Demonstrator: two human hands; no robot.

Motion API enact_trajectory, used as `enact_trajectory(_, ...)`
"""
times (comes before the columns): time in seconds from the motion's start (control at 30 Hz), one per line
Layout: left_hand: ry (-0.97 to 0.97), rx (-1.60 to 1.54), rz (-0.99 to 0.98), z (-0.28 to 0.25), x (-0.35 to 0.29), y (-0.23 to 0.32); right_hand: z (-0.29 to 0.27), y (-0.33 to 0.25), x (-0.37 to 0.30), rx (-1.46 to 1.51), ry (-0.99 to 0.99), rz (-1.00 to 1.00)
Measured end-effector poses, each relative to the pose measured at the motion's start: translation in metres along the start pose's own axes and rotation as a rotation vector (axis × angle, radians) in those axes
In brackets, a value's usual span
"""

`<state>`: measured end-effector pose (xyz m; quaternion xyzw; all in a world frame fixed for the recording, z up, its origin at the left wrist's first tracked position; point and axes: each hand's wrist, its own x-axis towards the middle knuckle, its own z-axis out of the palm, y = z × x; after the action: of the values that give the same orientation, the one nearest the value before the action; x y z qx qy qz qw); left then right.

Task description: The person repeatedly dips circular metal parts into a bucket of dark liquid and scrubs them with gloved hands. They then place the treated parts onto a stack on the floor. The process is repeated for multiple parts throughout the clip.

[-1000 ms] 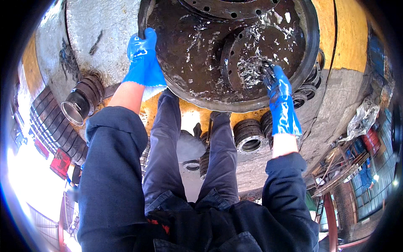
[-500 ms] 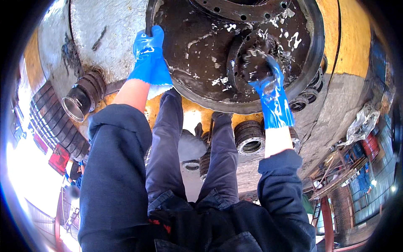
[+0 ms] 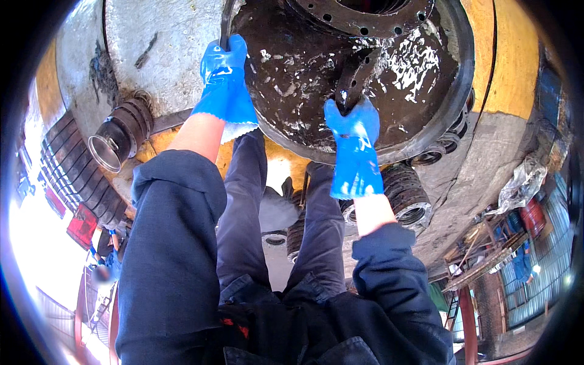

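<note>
A wide, dark round tub [image 3: 465,67] stands before me, its inside coated with dark, shiny liquid and whitish glints. My left hand [image 3: 224,76], in a wet blue rubber glove, is closed round the tub's left rim. My right hand [image 3: 356,128], gloved alike, grips the near end of a dark metal flange ring [image 3: 363,70] with bolt holes. That ring is tilted nearly edge-on over the tub, and its far part is hard to make out. Beyond it, at the top of the view, lies a larger bolt-holed flange [image 3: 347,25].
A stack of metal rings [image 3: 409,196] sits on the floor by my right forearm. More rings [image 3: 447,143] lie beside the tub. A ribbed metal cylinder [image 3: 115,143] stands at left. Clear plastic sheeting [image 3: 523,185] lies right, near a red drum [image 3: 533,220]. Another person [image 3: 109,264] is far left.
My right hand has moved left and nearer, from the flange ring's right side to its near end. The ring has turned from showing its round opening to nearly edge-on. My left hand stays on the rim.
</note>
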<state>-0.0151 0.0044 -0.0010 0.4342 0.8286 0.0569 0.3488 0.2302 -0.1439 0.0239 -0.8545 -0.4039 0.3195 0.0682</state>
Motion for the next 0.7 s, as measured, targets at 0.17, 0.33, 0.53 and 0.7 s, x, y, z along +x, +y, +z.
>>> enact_trajectory(0.17,0.044,0.033,0.013,0.007,0.012,-0.006,0.009,-0.01,0.02,-0.125,-0.025,0.136)
enact_trajectory(0.33,0.084,0.033,0.035,0.015,0.012,-0.007,-0.028,0.005,0.029,0.003,-0.182,0.142)
enact_trajectory(0.53,0.023,-0.011,0.007,0.008,0.011,-0.01,-0.129,0.04,0.026,0.601,-0.396,0.24)
enact_trajectory(0.7,0.104,-0.006,0.051,0.012,0.006,-0.007,-0.129,0.123,0.04,1.056,-0.369,0.481)
